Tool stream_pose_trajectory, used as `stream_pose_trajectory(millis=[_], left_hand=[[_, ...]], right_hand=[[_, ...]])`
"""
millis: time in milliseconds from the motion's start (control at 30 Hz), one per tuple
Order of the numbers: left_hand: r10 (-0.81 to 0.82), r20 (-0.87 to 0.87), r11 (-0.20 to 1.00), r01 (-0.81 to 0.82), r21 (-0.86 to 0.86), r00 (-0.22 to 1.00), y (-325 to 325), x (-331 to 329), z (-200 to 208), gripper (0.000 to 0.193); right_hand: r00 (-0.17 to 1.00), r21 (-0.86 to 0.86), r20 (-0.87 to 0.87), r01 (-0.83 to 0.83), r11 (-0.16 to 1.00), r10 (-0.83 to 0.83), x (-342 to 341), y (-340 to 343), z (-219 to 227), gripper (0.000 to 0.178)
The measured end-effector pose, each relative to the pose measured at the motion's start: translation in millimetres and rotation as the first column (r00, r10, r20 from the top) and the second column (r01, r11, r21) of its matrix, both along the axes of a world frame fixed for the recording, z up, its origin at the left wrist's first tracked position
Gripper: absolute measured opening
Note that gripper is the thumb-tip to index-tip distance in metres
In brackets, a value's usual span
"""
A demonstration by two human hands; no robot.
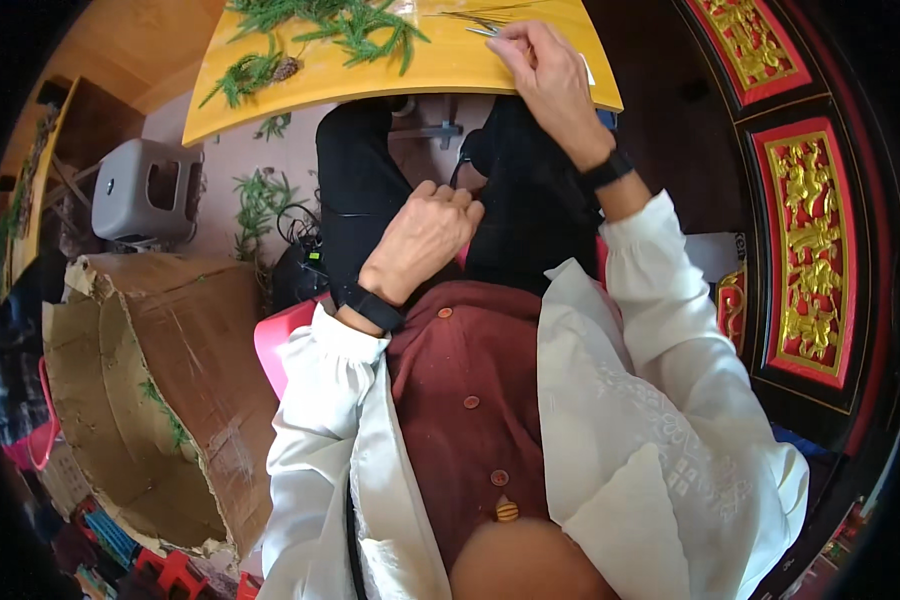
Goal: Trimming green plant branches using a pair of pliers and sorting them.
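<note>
My right hand (555, 88) is at the near right part of the yellow table (450, 75). Its thumb and fingers close around a small silver pointed metal tool (482, 32), and only the tip shows. Just beyond it lie several thin dark wires (480, 15). My left hand (427, 240) is above my lap with its fingers curled in. Whatever it may hold is hidden under the fingers. Green needle-leaf sprigs (360, 30) lie on the table's far left, and one sprig (240, 80) has a brown pine cone (286, 69) beside it.
A large open cardboard box (185, 370) stands to my left, with a grey plastic stool (148, 190) behind it. Fallen green sprigs (263, 200) and a black bag (298, 270) are on the floor. Black panels with gold carving (808, 250) rise on my right.
</note>
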State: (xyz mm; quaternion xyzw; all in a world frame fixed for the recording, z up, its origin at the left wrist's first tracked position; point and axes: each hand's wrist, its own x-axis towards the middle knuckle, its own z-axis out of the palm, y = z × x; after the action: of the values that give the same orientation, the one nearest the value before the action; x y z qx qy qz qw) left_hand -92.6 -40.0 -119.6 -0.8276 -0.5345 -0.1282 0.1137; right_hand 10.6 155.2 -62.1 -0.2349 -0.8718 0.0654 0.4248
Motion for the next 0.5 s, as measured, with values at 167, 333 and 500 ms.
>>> stream_pose_trajectory(millis=[167,333,500], left_hand=[[0.124,0.01,0.989,-0.123,-0.08,0.992,22.3,-30.0,-2.5,0.006],[0.083,-0.164,0.932,-0.135,-0.336,0.983,88.7,-37.5,-28.7,0.022],[0.109,0.056,0.981,-0.099,-0.167,0.992,151.6,-62.9,-66.3,0.018]], right_hand=[[0.976,-0.552,0.027,-0.166,0.817,0.216,-13.1,-39.3,-17.8,0.023],[0.925,-0.575,0.041,-0.288,0.766,0.378,-43.3,-17.1,-67.2,0.02],[0.923,-0.543,0.148,-0.223,0.81,0.354,-69.1,39.5,-84.8,0.02]])
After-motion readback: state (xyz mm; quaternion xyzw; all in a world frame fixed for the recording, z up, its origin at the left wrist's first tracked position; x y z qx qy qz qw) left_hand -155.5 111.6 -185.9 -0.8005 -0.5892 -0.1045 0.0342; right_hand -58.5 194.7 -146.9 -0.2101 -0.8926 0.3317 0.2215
